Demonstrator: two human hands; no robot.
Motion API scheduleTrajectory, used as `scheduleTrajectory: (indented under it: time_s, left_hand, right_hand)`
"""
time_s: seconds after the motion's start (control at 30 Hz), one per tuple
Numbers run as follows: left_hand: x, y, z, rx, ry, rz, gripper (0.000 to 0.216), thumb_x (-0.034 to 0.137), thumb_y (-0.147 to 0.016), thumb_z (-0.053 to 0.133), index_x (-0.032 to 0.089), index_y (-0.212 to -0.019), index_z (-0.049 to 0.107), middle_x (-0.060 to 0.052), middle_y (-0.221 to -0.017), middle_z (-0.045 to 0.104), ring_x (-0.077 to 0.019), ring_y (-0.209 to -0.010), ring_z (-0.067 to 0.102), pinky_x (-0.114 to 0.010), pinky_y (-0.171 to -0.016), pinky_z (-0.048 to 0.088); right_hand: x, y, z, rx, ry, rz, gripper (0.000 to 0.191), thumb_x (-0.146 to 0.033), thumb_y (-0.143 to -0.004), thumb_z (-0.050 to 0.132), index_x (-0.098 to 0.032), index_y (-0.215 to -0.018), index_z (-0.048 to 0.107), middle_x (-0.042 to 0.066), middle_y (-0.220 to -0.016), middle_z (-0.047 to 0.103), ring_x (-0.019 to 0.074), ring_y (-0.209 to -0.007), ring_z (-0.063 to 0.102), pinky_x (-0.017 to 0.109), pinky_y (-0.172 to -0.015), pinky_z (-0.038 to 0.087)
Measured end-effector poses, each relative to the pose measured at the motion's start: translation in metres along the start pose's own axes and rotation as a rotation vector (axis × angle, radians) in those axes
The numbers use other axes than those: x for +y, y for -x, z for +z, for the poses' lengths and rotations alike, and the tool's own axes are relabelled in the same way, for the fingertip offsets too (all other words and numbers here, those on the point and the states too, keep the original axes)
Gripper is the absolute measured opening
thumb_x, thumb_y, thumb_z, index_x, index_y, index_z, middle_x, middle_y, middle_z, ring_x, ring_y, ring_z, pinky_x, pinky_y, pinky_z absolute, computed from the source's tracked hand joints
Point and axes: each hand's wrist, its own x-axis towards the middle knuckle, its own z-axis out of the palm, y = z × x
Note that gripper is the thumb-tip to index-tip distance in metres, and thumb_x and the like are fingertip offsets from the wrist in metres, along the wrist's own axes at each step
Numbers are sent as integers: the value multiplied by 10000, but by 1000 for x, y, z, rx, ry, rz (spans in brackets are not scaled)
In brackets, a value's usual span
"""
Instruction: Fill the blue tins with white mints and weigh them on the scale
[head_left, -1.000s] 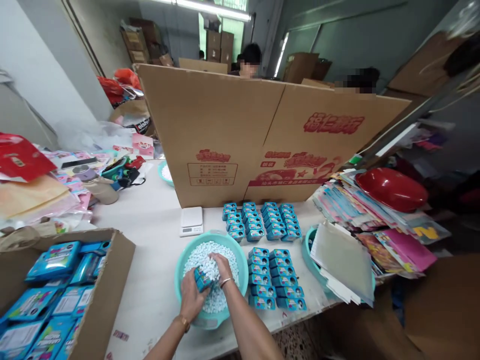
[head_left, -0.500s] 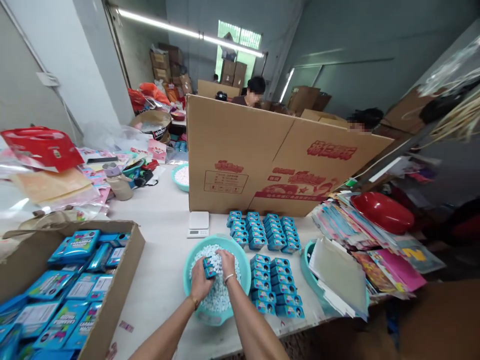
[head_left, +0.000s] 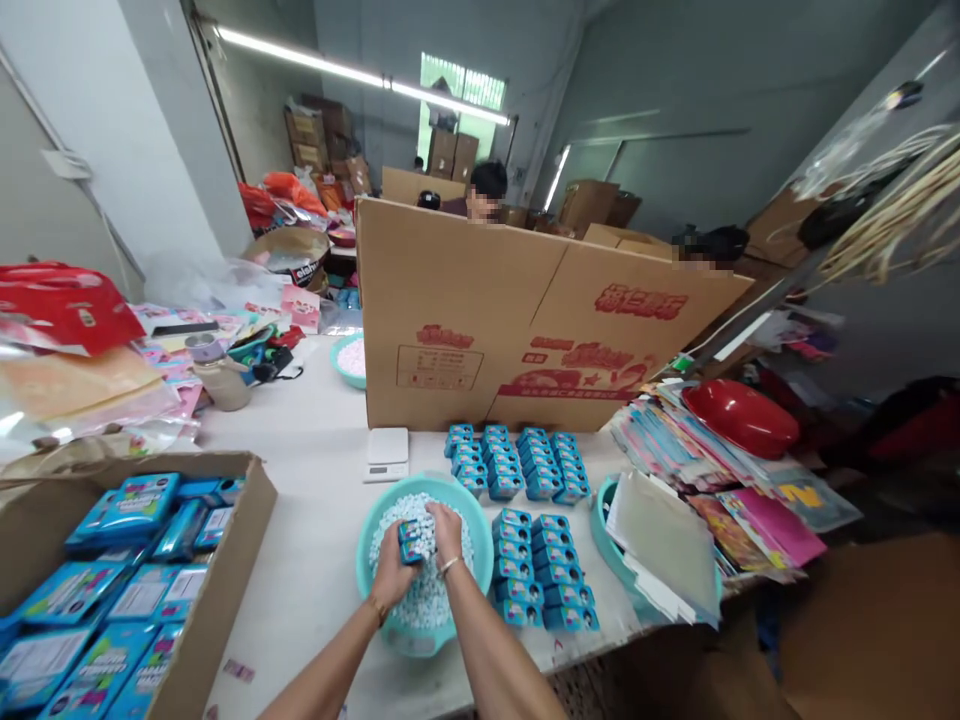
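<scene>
Small blue printed boxes [head_left: 409,545], seemingly two together, are gripped in my left hand [head_left: 391,572], held over a turquoise basin [head_left: 366,560]. Small pale white-blue pellets [head_left: 424,605] fill much of the basin. My right hand [head_left: 448,538] is just right of the boxes, its fingers bent together and close above the pellets; whatever is between its fingertips is too small to make out. Right of the basin, several matching blue boxes [head_left: 516,565] stand in rows on the table, and further rows of blue boxes [head_left: 501,465] stand behind them.
A white scale [head_left: 387,452] sits behind the basin, before a tall cardboard panel [head_left: 480,310]. At left is a carton [head_left: 238,530] of blue packs. A second turquoise basin [head_left: 606,525] with plastic sheets lies at right, near stacked printed bags [head_left: 660,440]. Two people are behind the panel.
The view has shifted slightly, moving the scene a little left and down. My left hand still holds the boxes, and my right hand stays beside them above the pellets.
</scene>
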Motion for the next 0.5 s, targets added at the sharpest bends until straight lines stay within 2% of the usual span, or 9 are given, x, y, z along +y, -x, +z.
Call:
scheduleTrajectory:
  time_s: [0.17, 0.5]
  left_hand:
    - [4, 0, -1, -8, -8, 9, 708, 143, -512, 638, 188, -1198, 472, -113, -1222, 556, -325, -1212, 530, -528, -1094, 387]
    - [4, 0, -6, -131, 20, -77, 773, 84, -462, 644, 188, -1206, 464, -107, -1238, 581, -328, -1221, 547, -501, -1094, 395]
  right_hand:
    - [-3, 7, -1, 34, -32, -15, 247, -402, -693, 620, -166, -632, 658, 17, -653, 652, 180, -688, 553, 287, -690, 454]
    - [-2, 14, -6, 75, -34, 20, 236, -377, -684, 597, -174, -618, 698, 44, -684, 706, 203, -726, 619, 292, -716, 478]
